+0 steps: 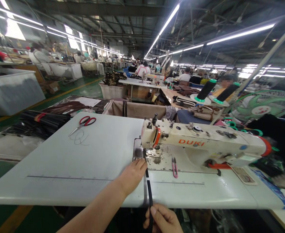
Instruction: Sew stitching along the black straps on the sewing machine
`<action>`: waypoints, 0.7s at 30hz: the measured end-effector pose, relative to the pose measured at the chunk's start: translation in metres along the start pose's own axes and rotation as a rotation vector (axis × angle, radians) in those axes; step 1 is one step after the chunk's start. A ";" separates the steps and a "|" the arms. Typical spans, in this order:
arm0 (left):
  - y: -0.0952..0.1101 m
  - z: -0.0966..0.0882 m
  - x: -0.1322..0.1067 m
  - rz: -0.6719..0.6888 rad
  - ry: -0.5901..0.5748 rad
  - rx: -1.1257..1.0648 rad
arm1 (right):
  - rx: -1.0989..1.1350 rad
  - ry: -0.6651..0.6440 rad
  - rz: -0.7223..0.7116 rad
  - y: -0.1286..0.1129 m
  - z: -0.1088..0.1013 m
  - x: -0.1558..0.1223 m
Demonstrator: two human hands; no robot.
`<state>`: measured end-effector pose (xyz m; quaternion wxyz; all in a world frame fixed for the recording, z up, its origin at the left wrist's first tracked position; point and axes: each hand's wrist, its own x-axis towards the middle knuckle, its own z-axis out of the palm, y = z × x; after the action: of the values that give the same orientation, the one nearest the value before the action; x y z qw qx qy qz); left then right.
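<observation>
A narrow black strap (149,191) runs from the sewing machine (200,142) toward the table's front edge, with a short pale break showing along it. My left hand (134,174) lies close to the machine's presser foot, fingers closed over the strap's far end; the fingertips partly hide it. Below the table edge, my right hand (163,218) pinches the strap's near part between thumb and fingers. Pink thread snips (174,167) rest on the machine bed to the right. Red-and-black handled scissors (84,123) lie at the back left of the white table (103,145).
Loose thread (80,139) lies below the scissors. Bundles of black strips (42,121) sit at the left. Behind the table stands a fabric-lined bin (142,110). Thread cones (205,90) and a green fan (262,105) are at the right. Other people work farther back.
</observation>
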<state>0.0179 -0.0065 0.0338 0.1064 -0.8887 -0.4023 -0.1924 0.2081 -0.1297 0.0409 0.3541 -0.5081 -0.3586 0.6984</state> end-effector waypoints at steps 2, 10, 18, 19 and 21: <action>0.000 -0.001 0.000 0.008 0.006 0.010 | 0.013 -0.003 -0.004 -0.001 0.001 -0.001; -0.002 0.003 -0.002 0.022 0.056 0.012 | -0.029 -0.009 -0.039 0.000 0.001 -0.004; -0.004 0.012 -0.007 0.012 -0.029 0.000 | -0.147 -0.048 -0.106 0.000 -0.004 -0.004; -0.004 0.014 -0.007 0.000 -0.037 -0.001 | -0.156 -0.055 -0.107 0.000 -0.005 -0.004; -0.003 0.016 -0.006 -0.024 -0.041 0.001 | -0.172 -0.068 -0.110 0.000 -0.005 -0.004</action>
<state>0.0157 -0.0032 0.0167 0.0961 -0.8875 -0.4152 -0.1752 0.2139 -0.1323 0.0416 0.3346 -0.4924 -0.4562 0.6614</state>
